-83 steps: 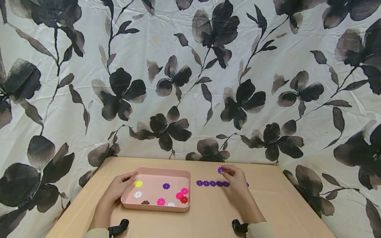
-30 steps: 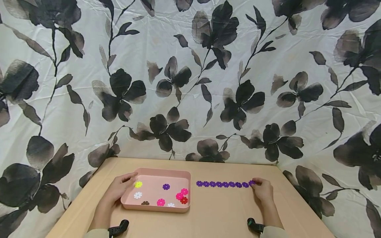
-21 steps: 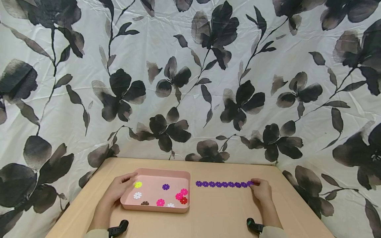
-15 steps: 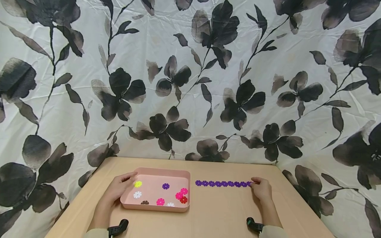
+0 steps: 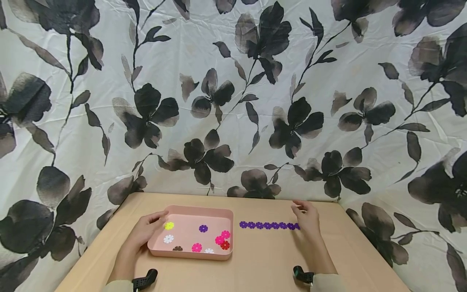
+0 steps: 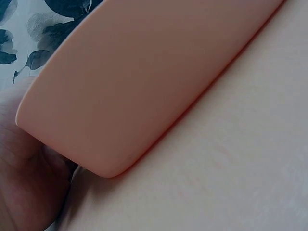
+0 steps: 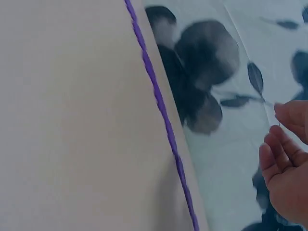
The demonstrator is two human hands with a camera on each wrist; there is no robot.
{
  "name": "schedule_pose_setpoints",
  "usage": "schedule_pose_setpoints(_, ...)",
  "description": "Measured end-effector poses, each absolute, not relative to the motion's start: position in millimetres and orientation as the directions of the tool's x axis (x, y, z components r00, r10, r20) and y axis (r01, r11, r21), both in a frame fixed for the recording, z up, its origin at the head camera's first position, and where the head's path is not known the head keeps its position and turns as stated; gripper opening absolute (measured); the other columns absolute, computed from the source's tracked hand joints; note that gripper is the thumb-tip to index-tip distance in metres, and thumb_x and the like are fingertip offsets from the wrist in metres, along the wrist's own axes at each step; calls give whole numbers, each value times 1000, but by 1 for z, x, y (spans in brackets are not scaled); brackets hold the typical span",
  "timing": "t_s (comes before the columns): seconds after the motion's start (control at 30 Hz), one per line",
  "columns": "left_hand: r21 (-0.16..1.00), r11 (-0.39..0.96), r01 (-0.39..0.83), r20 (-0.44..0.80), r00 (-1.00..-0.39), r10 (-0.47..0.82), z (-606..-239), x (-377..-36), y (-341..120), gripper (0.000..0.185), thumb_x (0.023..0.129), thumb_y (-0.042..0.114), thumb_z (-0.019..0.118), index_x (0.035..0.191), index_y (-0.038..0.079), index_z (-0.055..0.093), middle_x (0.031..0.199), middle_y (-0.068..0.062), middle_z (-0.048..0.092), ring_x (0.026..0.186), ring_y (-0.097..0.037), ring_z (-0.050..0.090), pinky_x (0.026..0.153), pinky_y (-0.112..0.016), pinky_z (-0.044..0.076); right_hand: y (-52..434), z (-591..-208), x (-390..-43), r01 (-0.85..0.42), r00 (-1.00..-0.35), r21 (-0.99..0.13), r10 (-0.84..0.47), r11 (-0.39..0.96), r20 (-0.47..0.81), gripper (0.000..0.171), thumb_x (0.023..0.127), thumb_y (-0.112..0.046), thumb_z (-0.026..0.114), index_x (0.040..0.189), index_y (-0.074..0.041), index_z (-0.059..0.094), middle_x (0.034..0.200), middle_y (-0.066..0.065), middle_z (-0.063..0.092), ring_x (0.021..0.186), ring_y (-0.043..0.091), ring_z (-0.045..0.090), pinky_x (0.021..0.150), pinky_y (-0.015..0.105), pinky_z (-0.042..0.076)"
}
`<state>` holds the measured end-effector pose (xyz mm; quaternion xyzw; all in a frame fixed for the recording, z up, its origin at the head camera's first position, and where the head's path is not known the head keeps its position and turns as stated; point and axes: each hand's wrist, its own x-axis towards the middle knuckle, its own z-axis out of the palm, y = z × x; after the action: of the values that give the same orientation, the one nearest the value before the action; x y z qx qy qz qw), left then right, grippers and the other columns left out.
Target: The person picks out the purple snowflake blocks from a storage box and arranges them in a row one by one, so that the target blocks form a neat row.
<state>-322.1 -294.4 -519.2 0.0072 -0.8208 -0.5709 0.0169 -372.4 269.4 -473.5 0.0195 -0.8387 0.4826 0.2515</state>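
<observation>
1. The right hand (image 5: 307, 219) hovers above the right end of the purple flower-disc chain (image 5: 269, 225), fingers loosely spread and gripping nothing; the right wrist view shows the fingers (image 7: 284, 163) relaxed in the air, clear of the chain (image 7: 161, 108).

2. The chain lies flat in a straight row on the wooden table (image 5: 262, 263), just right of the pink tray (image 5: 189, 253) and apart from it. Its right end is hidden behind the hand, so I cannot tell how the last piece sits.

3. The left hand (image 5: 146, 231) rests on the tray's near-left corner, fingertips curled over the rim; the left wrist view shows the tray wall (image 6: 144, 82) pressed against the palm.

4. Loose discs sit in the tray: yellow (image 5: 169, 225), purple (image 5: 203, 228), white (image 5: 168, 239), magenta (image 5: 197, 247), red (image 5: 225, 245).

5. Risk one: the hovering hand's heel or sleeve could brush the chain as it travels, bending the row or popping a joint, since the pieces look only lightly slotted together.

6. Risk two: reaching across to the tray, the right hand passes over the whole row; a low pass could drag it sideways.

7. Risk three: if the left hand lets the tray go, a pinch inside could skid the tray into the chain's left end.

8. Risk four: the discs are thin and flat, so a pinch may slip.
</observation>
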Motion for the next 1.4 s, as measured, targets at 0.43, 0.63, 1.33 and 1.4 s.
schedule_pose_setpoints(0.43,938,346,-7,11,-999,-53,-520,-327,-284,50,108,33,58,152,11,54,164,-18,42,155,-42,31,124,-62,29,206,-484,-388,-521,-831,-711,-89,473,549,23,92,-5,77,116,-1,76,109,15,69,95,26,67,78,24,56)
schedule_pose_setpoints(0.63,938,347,-8,15,-998,-62,-521,-329,-281,51,107,33,58,153,11,53,164,-17,42,156,-42,31,124,-61,28,193,-484,-395,-517,-842,-718,-123,465,526,24,93,-7,77,117,-6,77,112,12,70,97,24,67,80,26,57)
schedule_pose_setpoints(1.33,935,355,-9,30,-994,-105,-525,-333,-270,52,107,31,58,154,8,52,163,-17,44,156,-42,29,126,-61,25,129,-482,-398,-501,-862,-769,-311,398,401,26,98,-12,73,123,-11,74,121,15,65,100,22,63,76,20,57)
schedule_pose_setpoints(1.4,935,355,-4,35,-994,-105,-526,-333,-268,52,107,31,58,154,8,51,162,-18,43,156,-42,29,126,-61,25,124,-481,-398,-495,-863,-778,-322,388,388,25,98,-12,73,123,-11,74,121,14,64,100,23,62,75,21,57)
